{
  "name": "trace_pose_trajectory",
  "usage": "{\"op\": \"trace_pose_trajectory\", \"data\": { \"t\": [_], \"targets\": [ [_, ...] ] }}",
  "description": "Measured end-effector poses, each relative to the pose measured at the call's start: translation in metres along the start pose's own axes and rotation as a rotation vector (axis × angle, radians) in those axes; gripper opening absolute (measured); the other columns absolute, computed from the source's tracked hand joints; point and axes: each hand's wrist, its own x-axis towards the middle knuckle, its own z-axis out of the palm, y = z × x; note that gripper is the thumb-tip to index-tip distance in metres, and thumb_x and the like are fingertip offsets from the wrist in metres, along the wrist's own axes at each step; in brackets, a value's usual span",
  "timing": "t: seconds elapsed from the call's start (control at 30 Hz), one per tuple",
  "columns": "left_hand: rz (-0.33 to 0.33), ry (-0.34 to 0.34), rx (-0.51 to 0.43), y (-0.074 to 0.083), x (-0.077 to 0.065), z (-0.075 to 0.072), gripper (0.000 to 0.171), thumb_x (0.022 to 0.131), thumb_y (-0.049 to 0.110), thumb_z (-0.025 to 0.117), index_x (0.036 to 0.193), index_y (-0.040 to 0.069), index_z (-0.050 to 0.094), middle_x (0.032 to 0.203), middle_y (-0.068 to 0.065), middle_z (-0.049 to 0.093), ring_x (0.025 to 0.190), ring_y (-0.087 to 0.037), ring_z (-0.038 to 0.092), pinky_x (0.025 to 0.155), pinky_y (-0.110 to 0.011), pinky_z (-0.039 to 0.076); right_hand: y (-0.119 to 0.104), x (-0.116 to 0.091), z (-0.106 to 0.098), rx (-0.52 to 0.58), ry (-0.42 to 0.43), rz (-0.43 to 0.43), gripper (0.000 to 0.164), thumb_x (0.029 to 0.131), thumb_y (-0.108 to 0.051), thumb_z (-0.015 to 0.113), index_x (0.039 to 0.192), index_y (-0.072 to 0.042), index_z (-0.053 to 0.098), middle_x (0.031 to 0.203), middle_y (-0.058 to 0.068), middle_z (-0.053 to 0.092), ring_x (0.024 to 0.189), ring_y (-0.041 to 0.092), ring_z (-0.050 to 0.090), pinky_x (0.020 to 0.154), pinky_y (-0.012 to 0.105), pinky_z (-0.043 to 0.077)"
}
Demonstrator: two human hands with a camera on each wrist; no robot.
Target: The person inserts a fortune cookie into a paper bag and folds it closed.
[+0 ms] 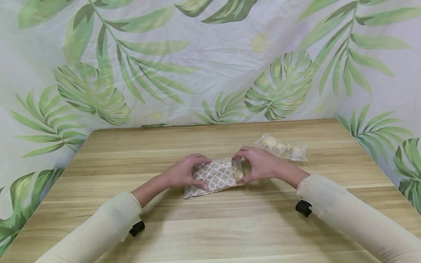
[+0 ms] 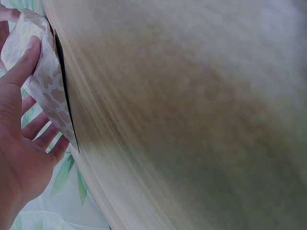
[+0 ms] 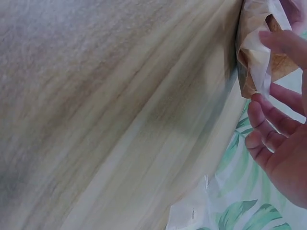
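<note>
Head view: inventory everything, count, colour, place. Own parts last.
Table: 1, light brown, foreground
Backdrop: 1 apparent, white with green leaves, behind table
Bag: 1, tan and white, between the hands
Inner packet: 1, clear, beige contents, at bag's mouth
Loose packets: at least 2, clear, beige contents, on table, beyond bag to the right
Cameras: 2, black, at wrists
Sleeves: 2, cream, forearms
Left hand: 1, bare, holding bag
Right hand: 1, bare, at inner packet

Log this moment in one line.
left hand: holds patterned bag | right hand: grips clear packet at bag's open end | other clear packets: on table beyond right hand
</note>
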Motion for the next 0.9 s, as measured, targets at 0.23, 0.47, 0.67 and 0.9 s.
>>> {"op": "trace_pose_trajectory", "data": {
  "t": [0.23, 0.47, 0.67, 0.9],
  "targets": [
    [-0.012, -0.010, -0.004, -0.001, 0.001, 0.001, 0.085, 0.072, 0.037, 0.095, 0.142, 0.004, 0.060, 0.141, -0.016, 0.060, 0.133, -0.036, 0.055, 0.114, -0.053, 0.044, -0.003, -0.004, 0.001, -0.060, -0.028, 0.034, 0.077, 0.069, -0.033, 0.093, 0.137, -0.009, 0.065, 0.129, 0.006, 0.061, 0.113, 0.026, 0.062, 0.096, 0.046, 0.056],
    [-0.018, -0.011, -0.009, -0.002, 0.001, 0.002, 0.085, 0.072, 0.036, 0.095, 0.142, 0.004, 0.061, 0.141, -0.015, 0.061, 0.133, -0.035, 0.055, 0.114, -0.052, 0.043, -0.007, -0.002, 0.005, -0.089, 0.011, 0.030, 0.071, 0.070, -0.033, 0.093, 0.132, -0.009, 0.068, 0.121, 0.002, 0.063, 0.109, 0.023, 0.063, 0.091, 0.042, 0.058],
    [-0.015, -0.004, -0.004, -0.002, 0.001, 0.002, 0.085, 0.072, 0.037, 0.095, 0.142, 0.004, 0.061, 0.141, -0.015, 0.061, 0.133, -0.035, 0.055, 0.114, -0.052, 0.043, -0.008, -0.002, 0.009, -0.056, 0.066, 0.046, 0.076, 0.069, -0.033, 0.095, 0.134, -0.007, 0.065, 0.123, 0.004, 0.065, 0.105, 0.022, 0.064, 0.085, 0.038, 0.059],
    [-0.006, 0.001, -0.009, -0.002, 0.000, 0.002, 0.085, 0.072, 0.036, 0.095, 0.142, 0.004, 0.061, 0.140, -0.015, 0.061, 0.133, -0.035, 0.055, 0.114, -0.052, 0.044, -0.005, -0.004, 0.014, 0.069, 0.122, 0.051, 0.065, 0.068, -0.028, 0.096, 0.123, -0.009, 0.066, 0.109, 0.002, 0.068, 0.091, 0.021, 0.062, 0.075, 0.031, 0.053]
  ]
}}
